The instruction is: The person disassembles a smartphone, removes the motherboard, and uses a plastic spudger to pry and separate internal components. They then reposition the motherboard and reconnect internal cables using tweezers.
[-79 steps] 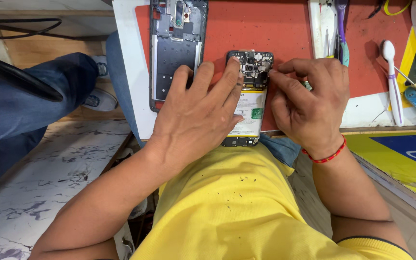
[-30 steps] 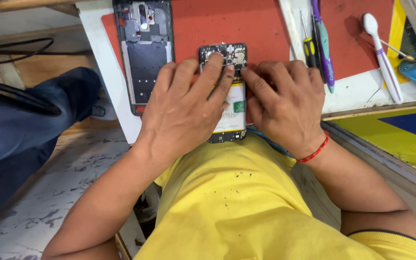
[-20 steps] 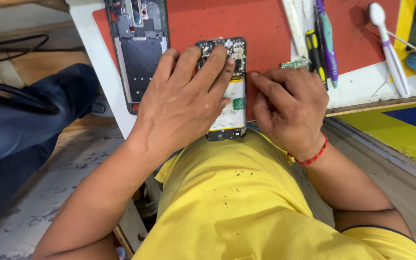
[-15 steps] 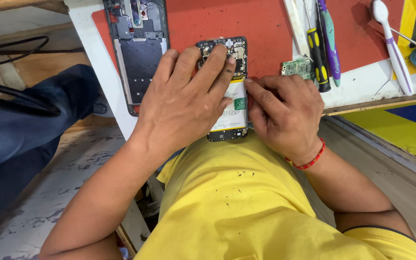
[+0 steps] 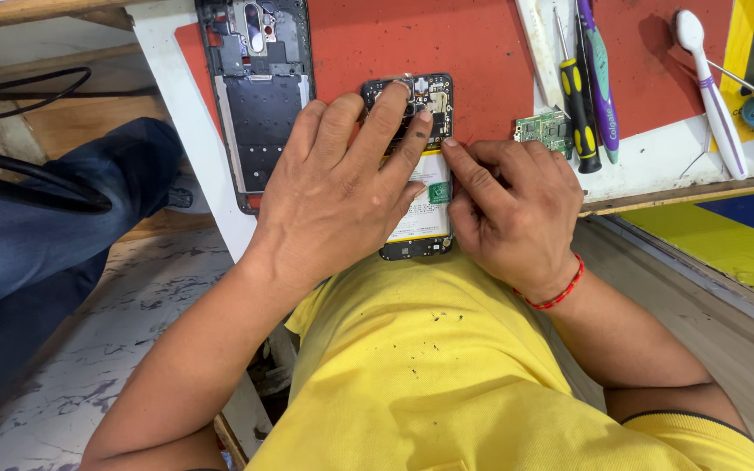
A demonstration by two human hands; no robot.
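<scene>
Now, at upper left, the phone frame (image 5: 255, 96) lies unmoved; the left hand (image 5: 342, 187) stays pressed flat on the opened phone (image 5: 416, 166) at centre; the right hand (image 5: 508, 209), fingers curled, has returned to its edge, leaving the small circuit board (image 5: 544, 129) upper right.

Both our forearms run up from six o'clock, bare below yellow sleeves, and converge toward twelve. Our left hand (image 5: 342, 187) lies palm down, fingers spread flat and pointing to about one o'clock, index and middle fingertips furthest forward. Our right hand (image 5: 512, 209) sits just beside it at three o'clock, knuckles up, fingers curled, forefinger and thumb pinched toward ten o'clock, nearly touching the left fingertips. A red thread circles the right wrist.
</scene>
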